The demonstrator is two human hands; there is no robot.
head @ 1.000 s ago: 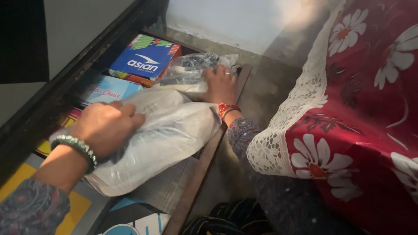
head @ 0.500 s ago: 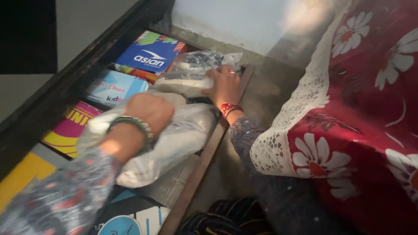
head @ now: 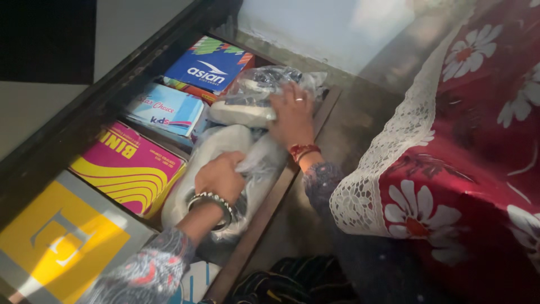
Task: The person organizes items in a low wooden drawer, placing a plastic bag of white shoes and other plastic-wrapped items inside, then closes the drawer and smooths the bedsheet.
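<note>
Clenched: left hand (head: pixel 220 179) now grips the near plastic bag (head: pixel 208 169) from the top, fingers dug into the film; a second ago it lay flatter, further left on the bag. Right hand (head: pixel 292 115) stays flat on the far bag (head: pixel 256 95), pressing, not grasping. Both bags sit on the right side of the shelf (head: pixel 264 211), beside a row of boxes: yellow box (head: pixel 62 242), pink box (head: pixel 132 169), pale blue box (head: pixel 169 110), dark blue box (head: pixel 208 67). Read: near bag being shoved down into its slot. Red floral cloth (head: pixel 467 169) hangs right.
</note>
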